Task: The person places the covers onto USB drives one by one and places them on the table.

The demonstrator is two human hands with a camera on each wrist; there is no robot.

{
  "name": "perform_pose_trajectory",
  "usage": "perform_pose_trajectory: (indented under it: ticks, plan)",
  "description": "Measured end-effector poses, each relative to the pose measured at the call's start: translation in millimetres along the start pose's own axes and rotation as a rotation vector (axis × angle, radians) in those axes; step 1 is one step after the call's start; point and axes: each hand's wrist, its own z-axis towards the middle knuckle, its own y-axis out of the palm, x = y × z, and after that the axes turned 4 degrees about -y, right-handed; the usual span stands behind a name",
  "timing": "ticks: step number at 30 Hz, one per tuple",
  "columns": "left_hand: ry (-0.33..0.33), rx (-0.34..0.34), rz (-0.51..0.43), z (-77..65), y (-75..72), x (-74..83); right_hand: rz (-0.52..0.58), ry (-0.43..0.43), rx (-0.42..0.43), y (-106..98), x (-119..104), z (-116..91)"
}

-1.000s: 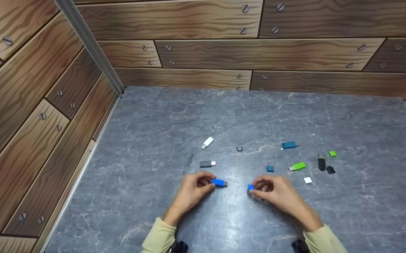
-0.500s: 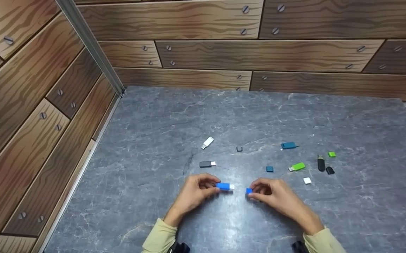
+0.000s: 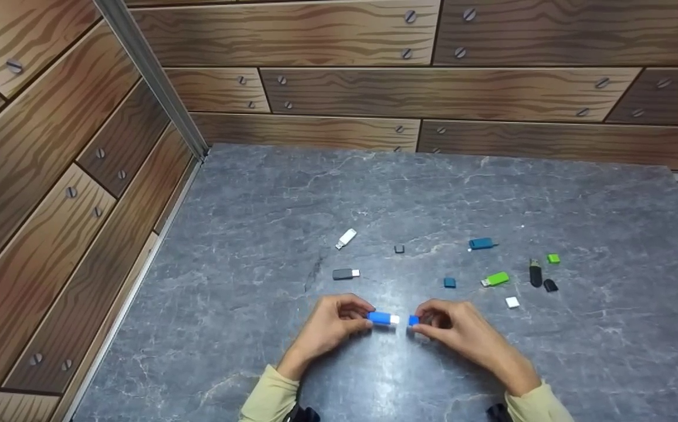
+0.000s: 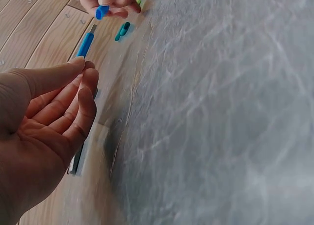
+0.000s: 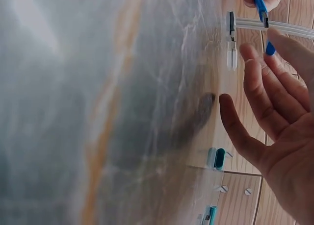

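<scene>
My left hand (image 3: 328, 326) pinches a blue USB stick (image 3: 381, 318) by its rear end, between thumb and fingertips. Its bare metal plug points right. Facing it, my right hand (image 3: 459, 325) pinches a small blue cap (image 3: 413, 320), with a narrow gap between plug and cap. The left wrist view shows the blue USB stick (image 4: 85, 45) beyond the thumb and the blue cap (image 4: 101, 12) with its hollow end visible. In the right wrist view the blue cap (image 5: 270, 48) is mostly covered by the thumb. Both hands are just above the grey table (image 3: 257, 234).
Uncapped USB sticks lie behind the hands: white (image 3: 346, 238), dark grey (image 3: 345, 274), teal (image 3: 481, 243), green (image 3: 495, 279) and black (image 3: 535, 274). Loose caps lie among them: grey (image 3: 399, 249), teal (image 3: 449, 282), white (image 3: 512, 302), green (image 3: 553, 258) and black (image 3: 551, 285). Wood-patterned walls (image 3: 339, 94) bound the table.
The left hand has moved right and slightly nearer the body with the blue USB stick. The right hand has shifted slightly left with the cap. The gap between them has narrowed.
</scene>
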Motion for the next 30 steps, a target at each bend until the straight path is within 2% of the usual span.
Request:
perform_pose_trajectory:
  ticks: [6,14,21,30]
  plan:
    - [-0.001,-0.012,0.01,-0.1,3.1,0.2,-0.014,-0.089,0.012,3.3,0.2,-1.6]
    - [0.002,-0.018,0.044,-2.3,5.4,3.7,-0.019,-0.132,0.007,6.0,-2.3,-0.7]
    - [0.025,-0.015,0.07,-4.4,7.2,6.1,-0.02,-0.115,0.007,8.9,-2.3,-1.4]
    - [0.022,-0.014,0.075,-5.0,7.6,5.7,-0.022,-0.095,-0.007,9.3,-2.9,-0.6]
